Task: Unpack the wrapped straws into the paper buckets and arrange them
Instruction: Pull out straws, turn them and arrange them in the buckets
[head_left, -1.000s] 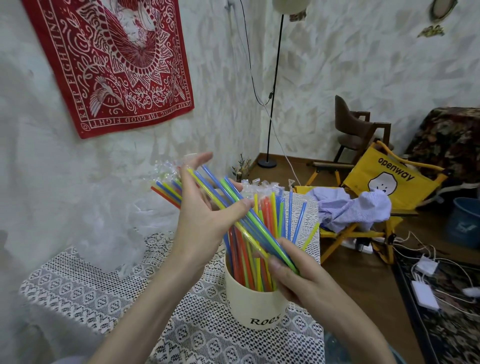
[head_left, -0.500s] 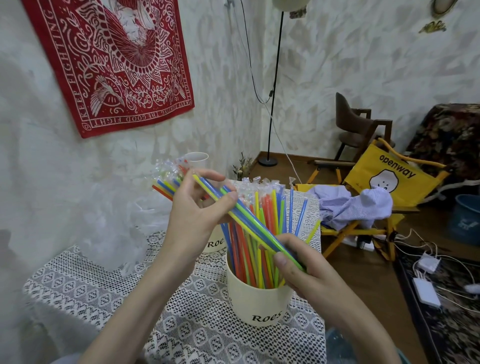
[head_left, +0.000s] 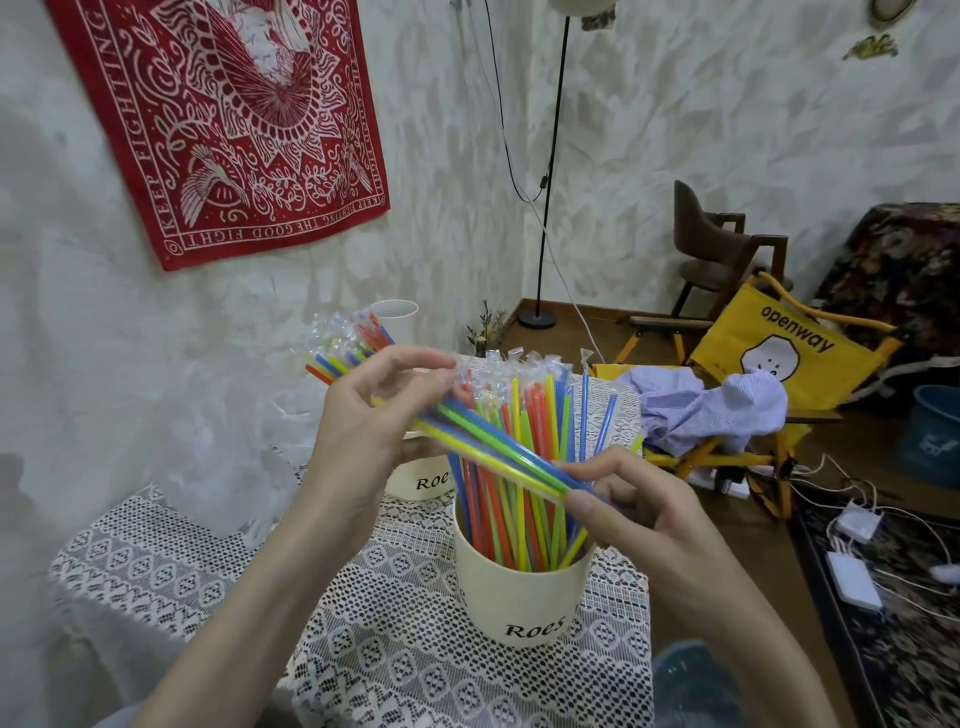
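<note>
While you hold a bundle of wrapped straws (head_left: 483, 441) slantwise just above the near paper bucket (head_left: 519, 597), your left hand (head_left: 363, 431) grips its upper part, fingers and thumb curled round it, and your right hand (head_left: 634, 504) pinches the lower ends between thumb and fingertips, right over the bucket's rim. The near bucket, cream and lettered "Roes", stands on a lace tablecloth (head_left: 208, 571) and already holds a dense crowd of upright straws (head_left: 535, 467), many still capped in clear wrappers. Behind it, partly hidden by your left hand, sits a second paper bucket (head_left: 421, 480). The bucket looks nearly full, so pushing this bundle in at a slant could jam against the standing straws, splay them outward or tip the light bucket toward the table edge on its right. Slippery wrappers may also let single straws slide from your right-hand pinch to the floor.
</note>
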